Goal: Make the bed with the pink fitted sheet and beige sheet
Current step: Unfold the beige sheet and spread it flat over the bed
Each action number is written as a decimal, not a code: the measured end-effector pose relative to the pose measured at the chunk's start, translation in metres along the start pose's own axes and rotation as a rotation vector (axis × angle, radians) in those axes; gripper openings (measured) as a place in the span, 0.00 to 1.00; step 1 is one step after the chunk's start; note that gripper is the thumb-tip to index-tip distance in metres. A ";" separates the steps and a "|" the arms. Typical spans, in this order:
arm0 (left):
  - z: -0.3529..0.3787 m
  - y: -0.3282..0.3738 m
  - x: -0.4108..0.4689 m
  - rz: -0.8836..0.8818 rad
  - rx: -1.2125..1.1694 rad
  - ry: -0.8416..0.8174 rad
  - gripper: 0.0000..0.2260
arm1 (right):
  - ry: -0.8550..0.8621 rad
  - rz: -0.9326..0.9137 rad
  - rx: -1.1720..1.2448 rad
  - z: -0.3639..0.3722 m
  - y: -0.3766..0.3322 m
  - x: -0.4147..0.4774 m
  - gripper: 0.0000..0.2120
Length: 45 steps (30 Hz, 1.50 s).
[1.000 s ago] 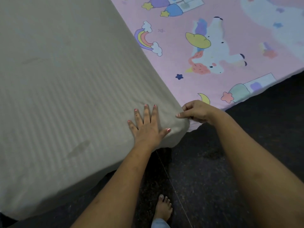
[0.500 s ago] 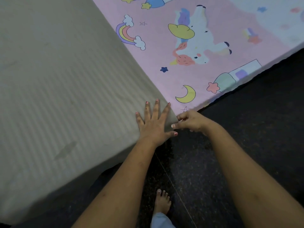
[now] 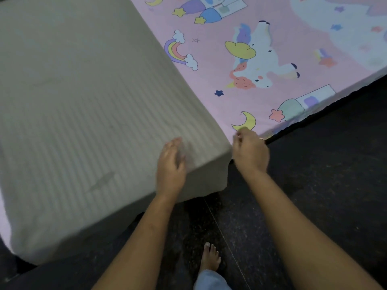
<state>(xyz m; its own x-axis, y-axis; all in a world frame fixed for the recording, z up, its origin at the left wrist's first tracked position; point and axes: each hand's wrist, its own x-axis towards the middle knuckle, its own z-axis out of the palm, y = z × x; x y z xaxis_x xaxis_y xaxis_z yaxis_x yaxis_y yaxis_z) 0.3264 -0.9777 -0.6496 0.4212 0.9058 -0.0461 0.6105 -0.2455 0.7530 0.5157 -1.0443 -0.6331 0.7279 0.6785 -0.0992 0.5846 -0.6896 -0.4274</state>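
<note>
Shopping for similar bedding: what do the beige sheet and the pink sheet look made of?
Beige sheet: soft woven fabric, possibly cotton, matte, with faint woven stripes. Pink fitted sheet: thin printed cloth, matte, with unicorn and rainbow print; fibre unclear.

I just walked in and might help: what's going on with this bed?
A person's left hand, fingers loose, is on the beige sheet where it drapes over the near corner. Their right hand, fingers curled, sits right beside it at the edge of the pink sheet; whether it pinches the cloth cannot be told. The pink sheet lies flat.
</note>
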 end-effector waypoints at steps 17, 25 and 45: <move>-0.160 -0.167 -0.114 -0.473 0.566 0.193 0.29 | -0.230 -0.365 -0.345 0.111 -0.118 -0.065 0.32; -0.198 -0.207 -0.137 -0.464 0.538 0.235 0.25 | -0.265 -0.640 -0.309 0.180 -0.241 -0.185 0.31; -0.365 -0.283 -0.043 -0.310 0.425 -0.117 0.26 | -0.228 -0.290 -0.341 0.225 -0.352 -0.153 0.31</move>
<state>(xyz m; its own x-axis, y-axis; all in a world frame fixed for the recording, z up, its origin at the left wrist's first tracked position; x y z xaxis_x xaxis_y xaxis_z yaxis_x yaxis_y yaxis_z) -0.1093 -0.8215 -0.6207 0.2357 0.9193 -0.3152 0.9254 -0.1133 0.3616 0.1179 -0.8485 -0.6693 0.4439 0.8661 -0.2298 0.8626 -0.4825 -0.1521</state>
